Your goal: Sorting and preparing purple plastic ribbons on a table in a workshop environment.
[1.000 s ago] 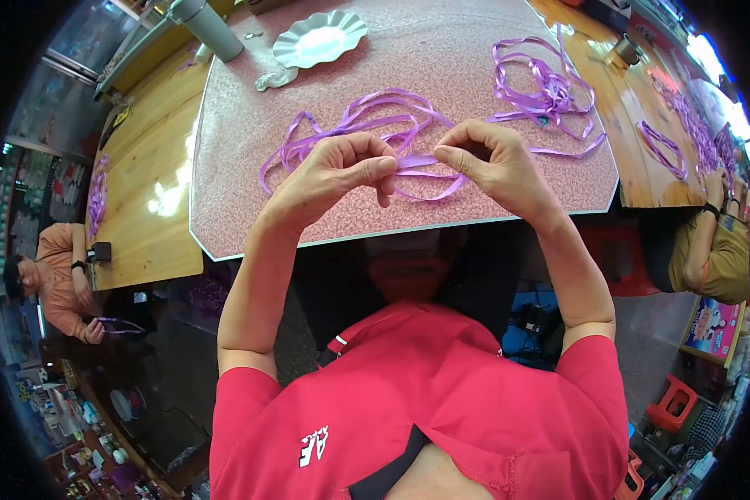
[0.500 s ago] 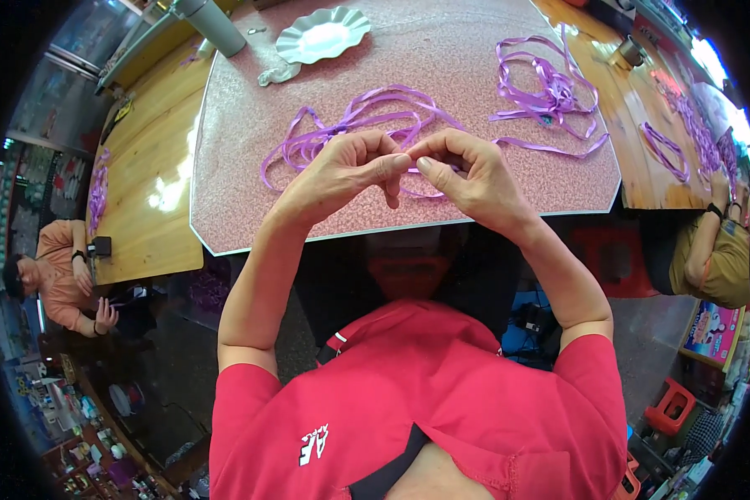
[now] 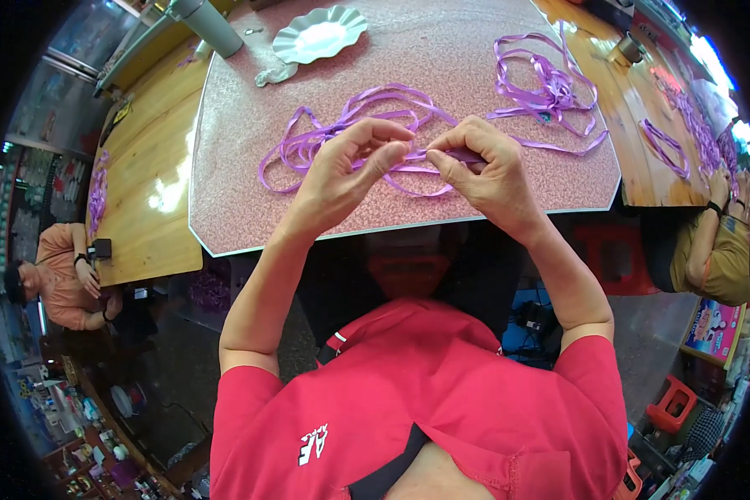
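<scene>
Both my hands are raised over the near part of the pink-speckled table, with fingertips close together. My right hand point(image 3: 485, 171) pinches a purple ribbon point(image 3: 468, 156) between thumb and forefinger; part of it shows in the palm. Opposite it, my left hand point(image 3: 350, 167) is curled, its forefinger lifted a little off the thumb. A short bit of ribbon spans the gap to the left thumb tip, where the other fingers are partly hidden. Under and beyond my hands lies a loose, looped heap of purple ribbon point(image 3: 375, 93) on the table.
Another tangled purple ribbon bundle point(image 3: 550, 87) lies at the right. Farther back are a scalloped pale plate point(image 3: 321, 35), a crumpled whitish piece point(image 3: 277, 75) and a grey-green tumbler point(image 3: 212, 29). A person point(image 3: 62, 275) sits at the left, another point(image 3: 712, 258) at the right by more ribbon.
My hands have drawn slightly apart. My left forefinger has lifted from the thumb, and the right hand has turned, showing ribbon in its grip. The person at the left has lowered a hand.
</scene>
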